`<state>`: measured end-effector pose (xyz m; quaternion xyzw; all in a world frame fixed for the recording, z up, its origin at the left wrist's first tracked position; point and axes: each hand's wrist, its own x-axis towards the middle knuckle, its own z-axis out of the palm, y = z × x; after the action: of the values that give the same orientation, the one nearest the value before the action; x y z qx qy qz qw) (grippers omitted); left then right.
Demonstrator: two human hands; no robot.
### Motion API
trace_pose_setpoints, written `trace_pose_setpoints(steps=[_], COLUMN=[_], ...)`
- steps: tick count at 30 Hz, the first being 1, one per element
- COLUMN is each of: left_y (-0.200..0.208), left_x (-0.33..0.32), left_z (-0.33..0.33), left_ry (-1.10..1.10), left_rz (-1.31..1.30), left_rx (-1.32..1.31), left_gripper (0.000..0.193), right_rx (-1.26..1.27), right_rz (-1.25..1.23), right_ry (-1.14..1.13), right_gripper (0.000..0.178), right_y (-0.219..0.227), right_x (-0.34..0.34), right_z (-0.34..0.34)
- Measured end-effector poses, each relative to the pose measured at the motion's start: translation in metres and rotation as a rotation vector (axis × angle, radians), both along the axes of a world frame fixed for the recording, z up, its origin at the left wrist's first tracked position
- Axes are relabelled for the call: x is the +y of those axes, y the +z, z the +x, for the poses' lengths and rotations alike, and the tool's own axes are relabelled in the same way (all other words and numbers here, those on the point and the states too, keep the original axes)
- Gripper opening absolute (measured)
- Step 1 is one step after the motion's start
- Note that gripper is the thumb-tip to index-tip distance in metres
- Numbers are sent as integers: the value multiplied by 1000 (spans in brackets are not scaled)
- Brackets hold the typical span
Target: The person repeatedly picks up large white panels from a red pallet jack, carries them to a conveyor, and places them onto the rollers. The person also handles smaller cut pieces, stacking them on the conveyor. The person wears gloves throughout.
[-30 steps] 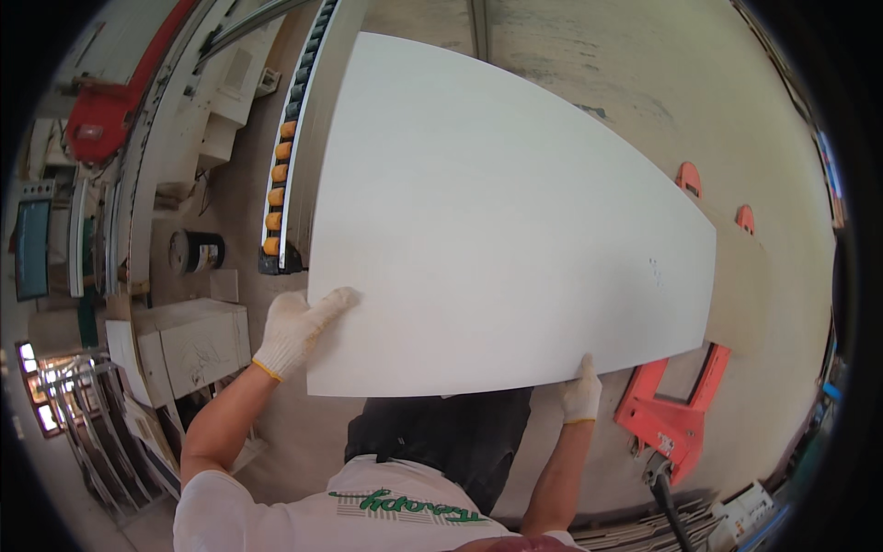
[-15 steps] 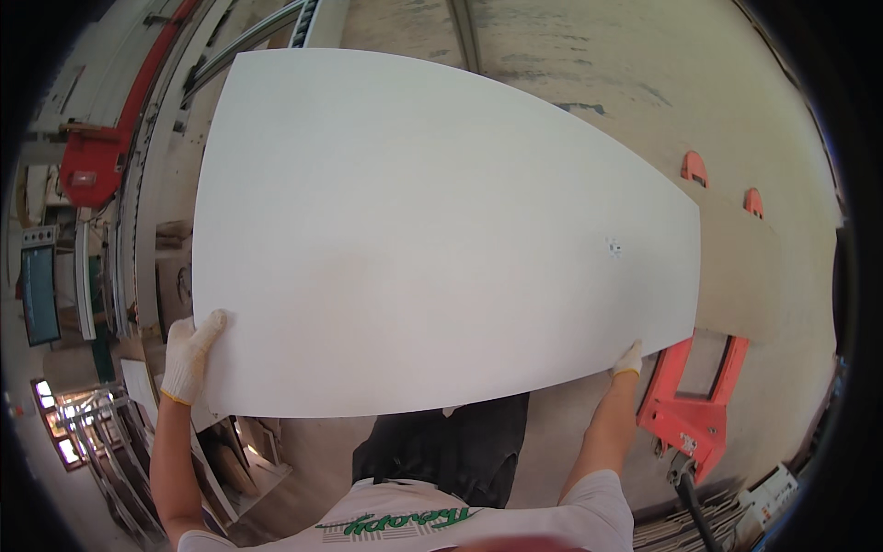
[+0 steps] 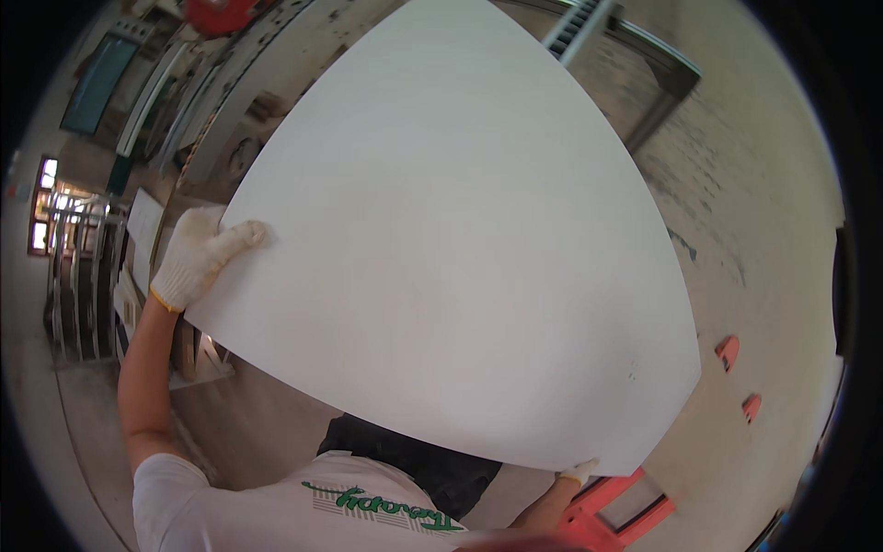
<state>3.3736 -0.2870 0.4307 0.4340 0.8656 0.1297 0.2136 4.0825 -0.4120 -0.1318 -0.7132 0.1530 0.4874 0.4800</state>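
Panel, white and flat, fills the middle of the view, held out before the person, its near edge in front of the dark trousers. Its long axis slants from upper left to lower right: the wide end lies up and left, running out of the top of the view, and the narrower end points down and right. The fisheye bows its long edges.

Beyond the far edge stands a metal frame; well off to the left is a rack. A red jack shows past the near right corner, partly hidden by the panel.

The left forearm rises almost straight up from the sleeve; the right forearm reaches low and outward to the right.

Both hands are gloved, well apart, and clamped on the panel. The left hand grips the left end edge, thumb laid across the upper face and pointing right, fingers hidden below. The right hand grips the near edge close to the narrow end, only its thumb side showing.

Small dark marks dot the panel near that end.
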Motion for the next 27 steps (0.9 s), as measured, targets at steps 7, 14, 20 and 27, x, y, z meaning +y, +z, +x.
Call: trace_pose_setpoints(steps=[7,14,20,27], left_y=[65,54,-30,-54], left_x=[-25,-75,-96,-122], left_z=[-139,-392,-589,-780], left_ry=[52,-23,23,34], left_rz=[144,119,19,-88], left_rx=[17,54,-9,114], left_gripper=[58,76,84,89], right_rx=[-71,-247,-393,-292], right_rz=[30,206,173,182], right_ry=[20,131,176,202], right_gripper=[84,83,81,72], right_y=[97,230,346,408], right_x=[-1,1,-8,-38], right_z=[-110,-254,-420,-612])
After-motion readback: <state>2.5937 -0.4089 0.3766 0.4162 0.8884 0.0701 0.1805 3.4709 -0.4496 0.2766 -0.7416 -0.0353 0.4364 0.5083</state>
